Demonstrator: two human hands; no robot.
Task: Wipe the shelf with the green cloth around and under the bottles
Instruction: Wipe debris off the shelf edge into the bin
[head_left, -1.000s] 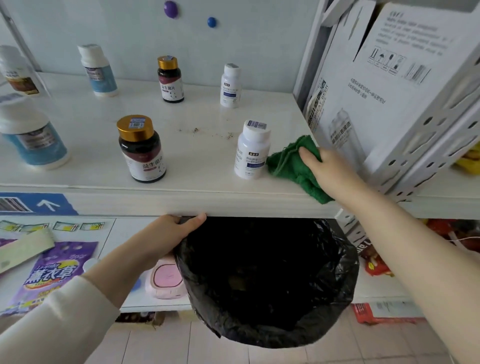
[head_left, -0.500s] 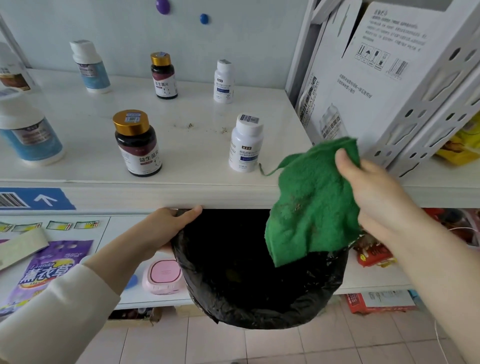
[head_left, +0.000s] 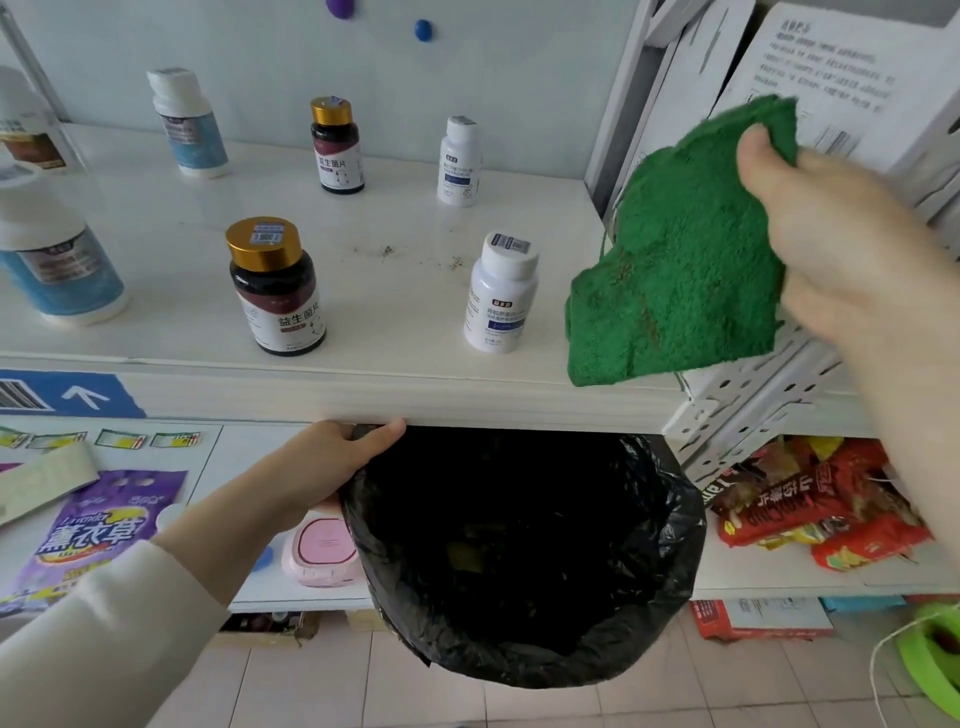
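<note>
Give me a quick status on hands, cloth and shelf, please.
Right hand holds green cloth raised off the shelf. Left hand grips black bin bag below the edge. Crumbs lie beside front white bottle.

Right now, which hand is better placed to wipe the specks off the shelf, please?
Right, probably: the right hand holds the green cloth near the specks; the left hand grips the black bin bag.

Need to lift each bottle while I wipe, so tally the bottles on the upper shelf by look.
Dark bottles with gold caps: 2
Small white bottles: 2
Blue-bodied bottles with white caps: 2
Brown-labelled bottle, cut off at the left edge: 1
Total: 7
</note>
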